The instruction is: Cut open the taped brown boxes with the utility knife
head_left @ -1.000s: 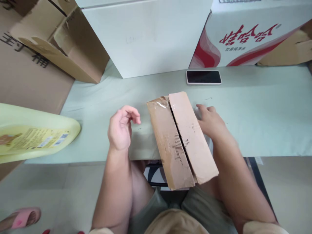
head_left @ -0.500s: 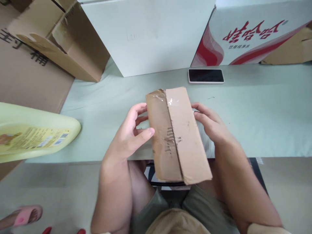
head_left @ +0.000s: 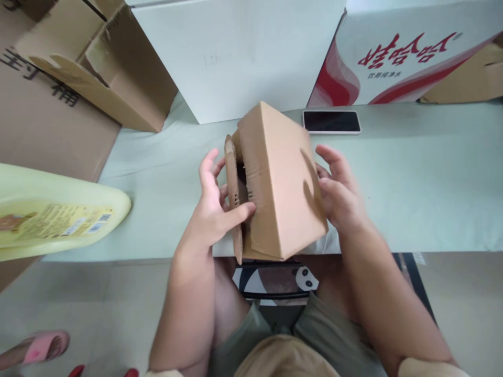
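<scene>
A small brown cardboard box (head_left: 293, 183) is held tilted above the front edge of the cloth-covered surface, its gapped flap side towards the left. My left hand (head_left: 220, 209) grips that side, with the thumb on the edge of the opening and the fingers behind the outer flap (head_left: 232, 199). The inside looks dark, and I cannot make out any contents. At the box's right edge is my right hand (head_left: 341, 196), its thumb and curled fingers against the cardboard and its index finger lifted away. A finger-shaped shadow falls on the smooth face.
A phone (head_left: 332, 121) lies behind the box, in front of a large white box (head_left: 243, 57) and a red-and-white printed carton (head_left: 408, 57). On the left are a yellow-green bottle (head_left: 58, 209) and an open brown carton (head_left: 133, 78). A pink sandal (head_left: 43, 346) shows on the floor.
The cardboard box has been turned over: its taped, seamed face has swung to the left, and a smooth face now shows. Its near end has risen. Both hands have shifted slightly around it.
</scene>
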`<state>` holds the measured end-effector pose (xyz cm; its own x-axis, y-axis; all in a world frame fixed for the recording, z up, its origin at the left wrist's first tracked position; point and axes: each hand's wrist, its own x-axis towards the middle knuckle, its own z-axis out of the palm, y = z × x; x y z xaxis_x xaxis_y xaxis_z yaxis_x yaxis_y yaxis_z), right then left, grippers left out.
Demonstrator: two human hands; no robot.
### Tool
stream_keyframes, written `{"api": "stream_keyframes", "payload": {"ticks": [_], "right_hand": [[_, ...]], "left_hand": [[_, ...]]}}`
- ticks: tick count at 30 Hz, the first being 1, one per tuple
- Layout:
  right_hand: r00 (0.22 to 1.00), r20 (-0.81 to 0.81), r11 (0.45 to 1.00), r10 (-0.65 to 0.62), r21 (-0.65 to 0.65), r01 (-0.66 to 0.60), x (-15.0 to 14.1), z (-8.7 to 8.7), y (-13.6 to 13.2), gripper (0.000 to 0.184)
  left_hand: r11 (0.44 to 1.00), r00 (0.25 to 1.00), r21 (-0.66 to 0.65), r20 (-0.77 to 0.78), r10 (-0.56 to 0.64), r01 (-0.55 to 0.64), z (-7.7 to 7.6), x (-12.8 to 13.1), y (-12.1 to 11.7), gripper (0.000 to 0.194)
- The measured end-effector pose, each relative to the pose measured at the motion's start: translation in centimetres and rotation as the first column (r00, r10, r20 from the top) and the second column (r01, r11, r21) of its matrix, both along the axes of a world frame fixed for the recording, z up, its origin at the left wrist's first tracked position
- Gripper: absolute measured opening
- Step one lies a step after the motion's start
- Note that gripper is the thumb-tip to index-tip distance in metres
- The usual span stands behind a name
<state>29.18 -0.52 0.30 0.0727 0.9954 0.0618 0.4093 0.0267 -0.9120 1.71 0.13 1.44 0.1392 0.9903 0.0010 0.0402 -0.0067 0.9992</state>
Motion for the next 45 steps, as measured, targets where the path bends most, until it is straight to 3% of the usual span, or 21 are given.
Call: {"api": "stream_keyframes", "payload": {"ticks": [3, 5, 8, 10, 14, 18, 24, 28, 31, 34, 38, 40, 45], "right_hand": [[0.960, -0.240, 0.985, -0.144, -0.129, 0.115, 0.2, -0.6, 0.8, 0.066], [0.946, -0.250, 0.955, -0.208, -0.260, 0.141, 0.3, -0.9, 1.2, 0.065], [0.943, -0.256, 0.935, -0.212, -0.335, 0.119, 0.3, -1.0, 1.3, 0.064], [0.928, -0.305, 0.942, -0.213, -0.316, 0.113, 0.1, -0.6, 1.2, 0.062], [0.880, -0.402, 0.948, -0.252, -0.285, 0.141, 0.0, 0.0, 1.0, 0.060], [0.898, -0.359, 0.958, -0.254, -0.218, 0.184, 0.9, -0.4, 1.3, 0.056], [0.909, -0.354, 0.975, -0.220, -0.107, 0.195, 2.6, -0.8, 1.1, 0.057], [0.952, -0.276, 0.990, -0.133, -0.001, 0.138, 2.2, 0.2, 0.5, 0.060], [0.979, -0.194, 0.996, -0.065, 0.039, 0.074, 1.2, 0.6, 0.3, 0.072], [0.980, -0.178, 0.996, 0.090, 0.032, -0.085, 0.4, 0.2, 0.2, 0.095], [0.938, -0.192, 0.956, 0.290, 0.005, -0.294, 0.3, -0.4, 0.2, 0.113], [0.943, -0.145, 0.954, 0.299, 0.033, -0.297, 0.5, -0.7, 0.4, 0.112], [0.982, 0.044, 0.970, 0.183, 0.152, -0.188, 1.0, -1.9, 0.7, 0.102]], "left_hand": [[0.964, 0.963, -0.075, -0.108, 0.247, -0.255, -0.5, -0.4, 0.8, 0.105], [0.916, 0.919, -0.129, -0.170, 0.356, -0.379, -0.5, -0.7, 1.3, 0.079], [0.909, 0.926, -0.195, -0.167, 0.339, -0.368, 0.0, -1.1, 1.7, 0.033], [0.921, 0.943, -0.215, -0.147, 0.298, -0.325, 0.4, -1.1, 1.7, 0.025], [0.946, 0.962, -0.213, -0.176, 0.208, -0.244, 0.7, -1.0, 1.5, 0.027], [0.954, 0.961, -0.195, -0.206, 0.186, -0.227, 0.2, -1.3, 1.5, 0.040], [0.934, 0.943, -0.186, 0.076, 0.324, -0.306, 0.5, -2.1, 1.7, 0.051], [0.977, 0.956, -0.040, 0.202, 0.214, -0.210, 1.1, -2.7, 1.4, 0.074], [0.993, 0.979, 0.002, 0.173, 0.112, -0.114, 1.0, -2.8, 1.1, 0.093], [0.999, 0.996, 0.017, 0.080, 0.039, -0.041, 0.6, -2.4, 0.9, 0.108], [1.000, 0.999, 0.000, -0.011, 0.031, -0.031, 0.5, -2.0, 0.9, 0.116], [1.000, 1.000, -0.013, -0.013, 0.015, -0.015, 0.5, -2.0, 0.9, 0.114], [1.000, 0.998, 0.007, -0.056, 0.024, -0.023, 0.6, -2.1, 0.9, 0.102]]}}
